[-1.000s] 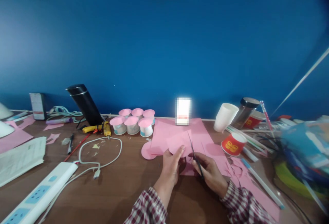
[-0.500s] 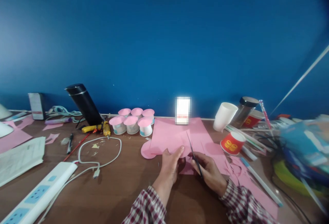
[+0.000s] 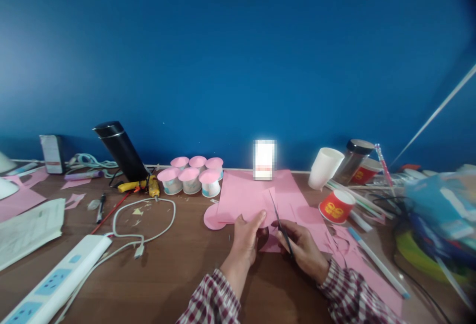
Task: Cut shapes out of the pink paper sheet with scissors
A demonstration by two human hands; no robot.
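At a cluttered table [image 3: 178, 269], the left hand [image 3: 246, 241] pinches pink paper [image 3: 250, 199] while the right hand [image 3: 303, 247], fingers closed, grips scissors [image 3: 281, 225] cutting into it.

Lighting: even and moderately bright; the blue wall [image 3: 238, 66] is darkened towards the upper corners. Soft shadows are cast beneath the hands. Right edge is blurred and stretched; straight lines are bowed by wide-angle distortion.

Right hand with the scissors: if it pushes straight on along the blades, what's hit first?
Likely the pink paper sheet: the right hand points the black scissors up and away into it. Depth is unclear.
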